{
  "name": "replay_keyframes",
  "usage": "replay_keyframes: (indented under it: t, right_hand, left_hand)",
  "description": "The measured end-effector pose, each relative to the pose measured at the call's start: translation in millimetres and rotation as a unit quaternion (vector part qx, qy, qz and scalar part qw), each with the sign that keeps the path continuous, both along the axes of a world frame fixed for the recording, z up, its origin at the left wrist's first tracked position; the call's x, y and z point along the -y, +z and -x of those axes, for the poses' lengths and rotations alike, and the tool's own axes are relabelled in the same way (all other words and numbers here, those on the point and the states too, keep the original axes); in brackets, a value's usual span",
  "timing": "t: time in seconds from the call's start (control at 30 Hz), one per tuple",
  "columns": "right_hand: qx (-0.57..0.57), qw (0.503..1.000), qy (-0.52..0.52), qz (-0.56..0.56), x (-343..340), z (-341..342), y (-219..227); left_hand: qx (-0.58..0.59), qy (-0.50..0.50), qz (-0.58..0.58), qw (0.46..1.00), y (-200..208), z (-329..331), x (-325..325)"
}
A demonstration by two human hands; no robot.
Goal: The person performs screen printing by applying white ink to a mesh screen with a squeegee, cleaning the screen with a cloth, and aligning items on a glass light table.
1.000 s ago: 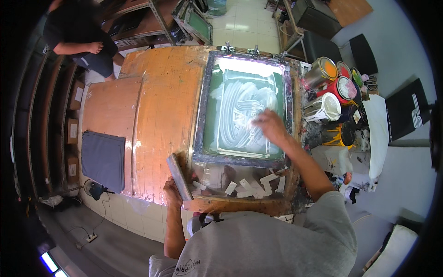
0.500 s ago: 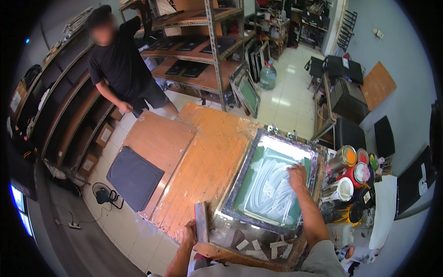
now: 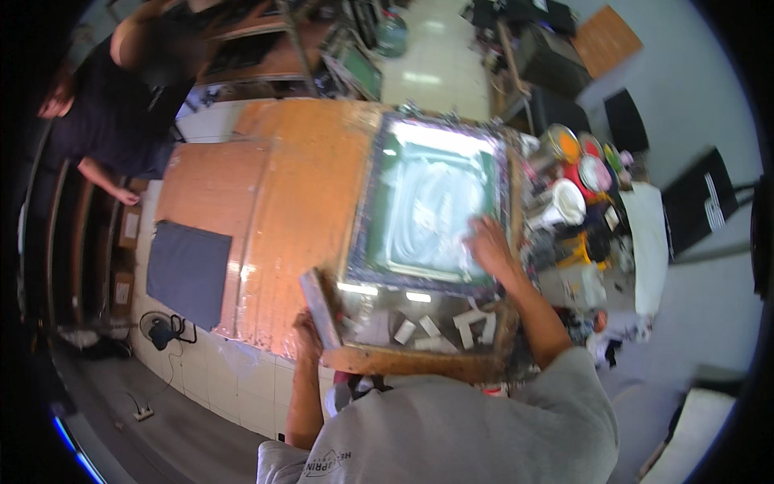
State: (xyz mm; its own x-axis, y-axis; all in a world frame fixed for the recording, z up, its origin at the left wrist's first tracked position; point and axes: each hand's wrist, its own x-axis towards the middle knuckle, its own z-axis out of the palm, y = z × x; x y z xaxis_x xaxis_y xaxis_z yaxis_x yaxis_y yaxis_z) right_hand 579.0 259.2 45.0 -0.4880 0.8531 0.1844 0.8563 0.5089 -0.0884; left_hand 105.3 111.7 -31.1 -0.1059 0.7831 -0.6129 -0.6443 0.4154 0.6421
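A screen-printing frame (image 3: 359, 218) with green mesh and swirled whitish smears lies on the worktable, right of centre. Over the lower right of its mesh is my right hand (image 3: 488, 246); motion blur smears its fingers, and whether they hold anything does not show. My left hand (image 3: 306, 335) grips a squeegee (image 3: 321, 308), a long narrow bar tilted at the table's front edge, left of the frame. Below the frame, several white strips (image 3: 439, 343) lie on a dark, shiny surface.
Dark sheets (image 3: 189, 270) lie on a brown board (image 3: 211, 177) at the table's left. A co-worker in a dark shirt (image 3: 121, 105) stands beyond it. Open ink cans (image 3: 562, 145) and a white tub (image 3: 568, 203) crowd the right side. A fan (image 3: 158, 329) stands on the floor.
My view has tipped downward, showing more of my grey shirt. My right hand has moved nearer to me over the mesh. The squeegee stays in my left hand. The co-worker's arms have shifted.
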Motion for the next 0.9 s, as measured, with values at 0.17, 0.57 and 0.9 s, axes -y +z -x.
replay_keyframes:
  t: [0.17,0.57,0.9]
  right_hand:
    - [-0.035,0.993,-0.109,0.021,-28,18,-13]
    - [0.019,0.99,-0.136,0.005,-165,42,-39]
    - [-0.039,0.994,-0.005,0.1,12,-3,-11]
  left_hand:
    - [0.018,0.002,0.029,0.999,-2,3,-6]
    - [0.01,0.003,0.038,0.999,10,2,-7]
    - [-0.012,0.006,0.049,0.999,15,-5,-8]
